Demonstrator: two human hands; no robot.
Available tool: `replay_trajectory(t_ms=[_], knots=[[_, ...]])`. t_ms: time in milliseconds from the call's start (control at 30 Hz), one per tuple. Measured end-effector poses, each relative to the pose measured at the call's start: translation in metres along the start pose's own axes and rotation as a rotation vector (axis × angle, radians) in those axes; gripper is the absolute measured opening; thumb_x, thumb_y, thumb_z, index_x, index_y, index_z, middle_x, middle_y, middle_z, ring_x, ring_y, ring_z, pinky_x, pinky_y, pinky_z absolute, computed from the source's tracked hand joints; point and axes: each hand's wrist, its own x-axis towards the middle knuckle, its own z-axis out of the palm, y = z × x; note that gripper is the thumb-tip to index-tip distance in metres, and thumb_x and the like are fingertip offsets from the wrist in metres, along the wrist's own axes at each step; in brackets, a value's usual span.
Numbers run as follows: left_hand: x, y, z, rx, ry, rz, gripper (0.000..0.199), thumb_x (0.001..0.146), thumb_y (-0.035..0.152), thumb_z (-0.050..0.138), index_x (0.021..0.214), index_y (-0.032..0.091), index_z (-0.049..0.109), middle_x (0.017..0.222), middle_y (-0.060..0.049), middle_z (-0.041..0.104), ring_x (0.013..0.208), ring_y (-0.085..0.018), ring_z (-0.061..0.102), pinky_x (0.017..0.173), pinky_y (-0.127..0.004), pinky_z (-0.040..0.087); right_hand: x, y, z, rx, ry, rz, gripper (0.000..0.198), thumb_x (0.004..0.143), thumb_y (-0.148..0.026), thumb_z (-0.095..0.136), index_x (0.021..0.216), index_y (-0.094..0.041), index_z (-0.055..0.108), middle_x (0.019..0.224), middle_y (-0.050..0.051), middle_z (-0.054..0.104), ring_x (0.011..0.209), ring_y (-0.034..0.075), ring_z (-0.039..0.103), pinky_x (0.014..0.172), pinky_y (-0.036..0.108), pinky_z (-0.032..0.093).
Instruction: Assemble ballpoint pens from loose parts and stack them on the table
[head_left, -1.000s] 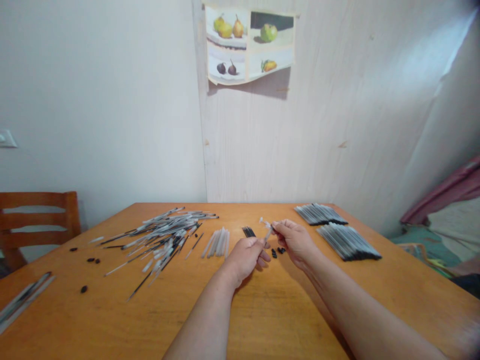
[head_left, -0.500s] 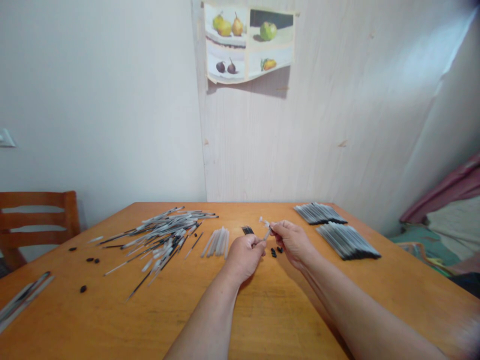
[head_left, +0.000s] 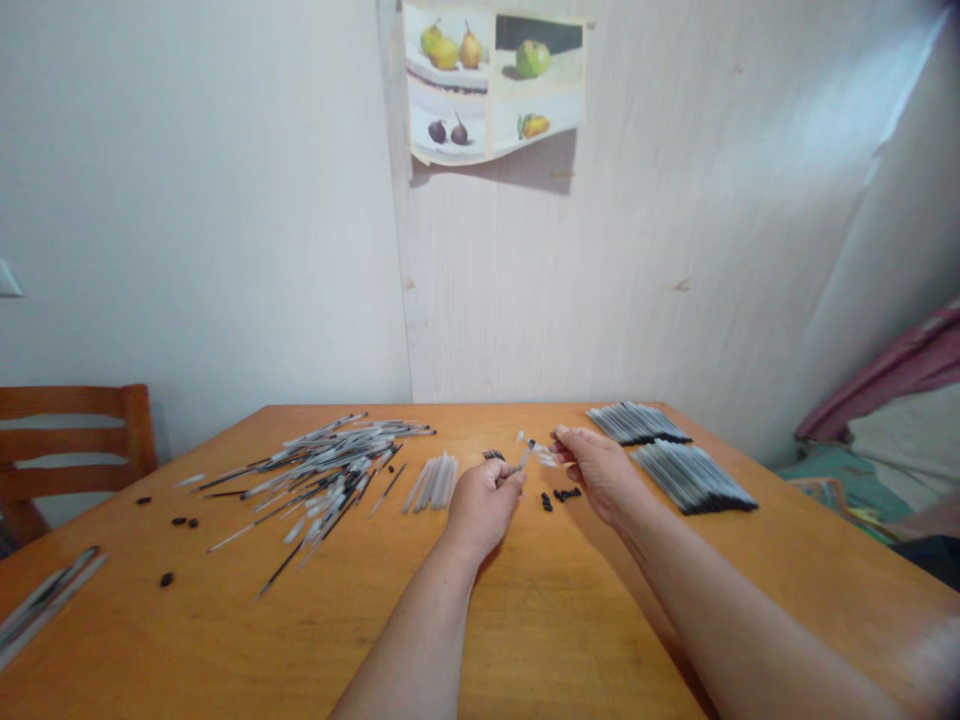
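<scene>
My left hand (head_left: pixel 484 505) is closed around a slim translucent pen barrel (head_left: pixel 524 456) with a black piece at its far end. My right hand (head_left: pixel 596 465) is a little to the right of that end; its fingers look apart, with nothing visible between them. Small white caps (head_left: pixel 546 457) lie by its fingertips. Several small black plugs (head_left: pixel 568 494) are on the table below the hands. Just beyond the left hand, thin dark-tipped refills (head_left: pixel 493 455) are partly hidden. A row of clear barrels (head_left: pixel 433 484) lies to its left.
A loose heap of pen refills and parts (head_left: pixel 337 460) spreads over the left of the wooden table (head_left: pixel 555 640). Two neat stacks of black-ended pens (head_left: pixel 694 478) lie at right. More pens (head_left: pixel 52 600) rest near the left edge, by a wooden chair (head_left: pixel 75 440).
My right hand has come away from the barrel's end and moved slightly right, its fingers parting. The barrel's black end now shows. My left hand keeps its hold, shifted slightly left.
</scene>
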Motion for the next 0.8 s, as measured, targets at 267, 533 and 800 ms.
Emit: replay_trajectory(t_ms=[267, 533, 800], knots=[[0.003, 0.009, -0.012, -0.361, 0.310, -0.207, 0.034, 0.076, 0.045, 0.064, 0.087, 0.013, 0.067, 0.074, -0.006, 0.068, 0.062, -0.012, 0.056, 0.059, -0.022, 0.041, 0.031, -0.009, -0.039, -0.359, 0.342, -0.166, 0.026, 0.073, -0.042, 0.058, 0.061, -0.019, 0.056, 0.063, 0.004, 0.060, 0.059, 0.014, 0.048, 0.052, 0.026, 0.034], [0.004, 0.007, -0.016, -0.457, 0.384, -0.254, 0.040, 0.071, 0.051, 0.066, 0.087, 0.014, 0.066, 0.076, -0.006, 0.069, 0.060, -0.012, 0.057, 0.055, -0.022, 0.041, 0.078, 0.009, -0.024, -0.881, 0.192, -0.085, 0.024, 0.073, -0.032, 0.055, 0.053, -0.019, 0.055, 0.050, 0.001, 0.052, 0.052, 0.015, 0.048, 0.050, 0.027, 0.030], [0.003, 0.009, -0.017, -0.461, 0.405, -0.281, 0.046, 0.071, 0.055, 0.065, 0.092, 0.014, 0.066, 0.081, -0.008, 0.070, 0.063, -0.013, 0.059, 0.055, -0.023, 0.042, 0.122, 0.018, 0.010, -1.242, 0.088, 0.118, 0.017, 0.072, -0.029, 0.062, 0.073, -0.015, 0.071, 0.085, 0.016, 0.071, 0.089, 0.027, 0.066, 0.072, 0.032, 0.045]])
